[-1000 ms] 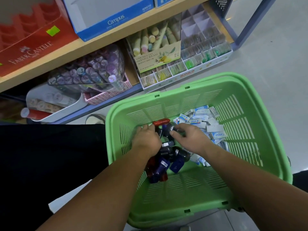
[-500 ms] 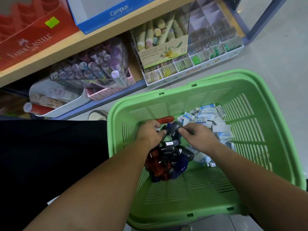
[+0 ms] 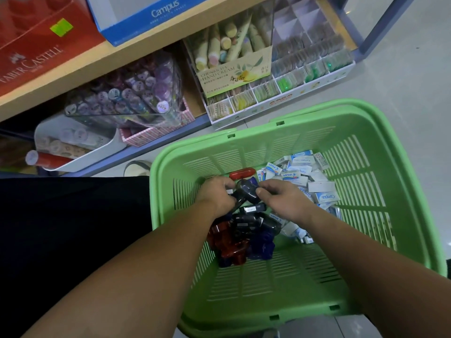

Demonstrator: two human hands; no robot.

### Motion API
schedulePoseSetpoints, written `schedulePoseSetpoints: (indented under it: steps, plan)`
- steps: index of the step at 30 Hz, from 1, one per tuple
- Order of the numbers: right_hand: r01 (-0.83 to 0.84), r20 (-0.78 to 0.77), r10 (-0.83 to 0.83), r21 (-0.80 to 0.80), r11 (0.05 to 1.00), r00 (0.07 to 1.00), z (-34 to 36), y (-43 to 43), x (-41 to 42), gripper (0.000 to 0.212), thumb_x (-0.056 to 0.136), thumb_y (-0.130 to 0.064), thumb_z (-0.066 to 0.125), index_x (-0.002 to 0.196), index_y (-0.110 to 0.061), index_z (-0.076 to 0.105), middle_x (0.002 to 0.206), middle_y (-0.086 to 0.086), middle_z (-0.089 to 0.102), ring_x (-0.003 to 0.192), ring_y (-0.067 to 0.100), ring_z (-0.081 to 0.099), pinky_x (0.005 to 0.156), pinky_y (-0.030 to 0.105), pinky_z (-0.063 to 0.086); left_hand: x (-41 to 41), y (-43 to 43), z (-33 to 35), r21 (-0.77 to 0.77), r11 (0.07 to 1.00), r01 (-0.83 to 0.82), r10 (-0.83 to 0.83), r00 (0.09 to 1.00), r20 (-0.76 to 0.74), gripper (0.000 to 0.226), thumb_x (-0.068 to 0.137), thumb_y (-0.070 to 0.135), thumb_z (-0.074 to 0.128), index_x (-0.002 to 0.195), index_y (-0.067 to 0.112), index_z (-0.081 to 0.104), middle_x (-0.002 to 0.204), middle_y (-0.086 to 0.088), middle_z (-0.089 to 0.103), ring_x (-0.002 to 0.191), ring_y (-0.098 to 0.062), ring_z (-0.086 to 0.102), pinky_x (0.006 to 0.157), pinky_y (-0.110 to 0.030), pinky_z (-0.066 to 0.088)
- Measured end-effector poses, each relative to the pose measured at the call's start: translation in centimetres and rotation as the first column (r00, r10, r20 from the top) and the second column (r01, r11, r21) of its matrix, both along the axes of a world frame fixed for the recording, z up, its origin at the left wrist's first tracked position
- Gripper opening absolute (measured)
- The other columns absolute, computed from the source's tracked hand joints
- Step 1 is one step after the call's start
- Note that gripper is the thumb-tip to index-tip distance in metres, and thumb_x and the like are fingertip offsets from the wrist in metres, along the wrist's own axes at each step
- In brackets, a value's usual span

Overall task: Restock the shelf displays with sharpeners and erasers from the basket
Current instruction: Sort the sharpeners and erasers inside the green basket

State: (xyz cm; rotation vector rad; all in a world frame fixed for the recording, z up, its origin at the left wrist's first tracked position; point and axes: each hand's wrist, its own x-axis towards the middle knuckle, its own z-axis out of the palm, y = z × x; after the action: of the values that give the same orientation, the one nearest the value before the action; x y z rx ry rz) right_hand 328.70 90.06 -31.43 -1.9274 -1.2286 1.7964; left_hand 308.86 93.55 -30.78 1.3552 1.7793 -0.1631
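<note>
A green plastic basket (image 3: 380, 215) sits on the floor below me. Inside it lies a heap of dark blue, black and red sharpeners (image 3: 241, 236) and, toward the far right, a pile of white boxed erasers (image 3: 305, 178). Both hands are down in the basket. My left hand (image 3: 216, 192) is closed around dark sharpeners. My right hand (image 3: 280, 196) pinches a black sharpener (image 3: 246, 190) held between the two hands. A red sharpener (image 3: 241, 173) lies just beyond my fingers.
A low shelf holds a compartment display tray (image 3: 288, 76), a hand cream box (image 3: 234, 67), a clear tub of tape rolls (image 3: 127, 96) and a white bin (image 3: 73, 145). Red Faber-Castell (image 3: 36, 45) and blue Campus (image 3: 156, 15) boxes sit above. Grey floor lies right.
The view has tilted up slightly toward the shelf. Both hands have gathered around the black sharpener near the basket's far left side, lifting it a little off the heap.
</note>
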Motion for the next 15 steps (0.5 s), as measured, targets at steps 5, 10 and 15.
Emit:
schedulePoseSetpoints:
  steps: [5, 10, 15]
  plan:
    - [0.03, -0.04, -0.032, -0.062, 0.998, 0.999, 0.8, -0.3, -0.2, 0.016, 0.1, -0.043, 0.057, 0.101, -0.038, 0.072, 0.1, -0.006, 0.075, 0.097, 0.015, 0.07, 0.088, 0.037, 0.055, 0.2, 0.6, 0.6, 0.023, 0.991, -0.13, 0.128, 0.99, 0.056, 0.016, 0.088, 0.014, 0.076, 0.098, 0.026, 0.077, 0.108, 0.005, 0.074, 0.095, -0.017, 0.068, 0.08, -0.023, 0.055]
    - [0.12, -0.126, -0.15, -0.218, 0.969, 0.981, 2.1, 0.4, -1.3, 0.019, 0.104, -0.045, 0.052, 0.113, -0.034, 0.065, 0.12, -0.006, 0.068, 0.106, 0.019, 0.067, 0.098, 0.043, 0.054, -0.2, 0.7, 3.0, 0.11, 0.965, -0.237, 0.216, 0.96, 0.179, 0.019, 0.089, 0.008, 0.075, 0.101, 0.023, 0.077, 0.088, 0.012, 0.068, 0.081, -0.004, 0.064, 0.064, -0.013, 0.045]
    - [0.078, -0.144, -0.135, -0.348, 0.934, 0.98, 3.6, 0.5, -3.4, 0.04, 0.103, -0.055, 0.042, 0.13, -0.028, 0.056, 0.137, -0.001, 0.058, 0.125, 0.024, 0.052, 0.1, 0.041, 0.04, 1.5, 1.0, 5.8, 0.214, 0.954, -0.21, 0.158, 0.959, 0.236, 0.016, 0.09, 0.009, 0.074, 0.099, 0.02, 0.078, 0.086, 0.008, 0.072, 0.082, -0.014, 0.069, 0.071, -0.021, 0.054]
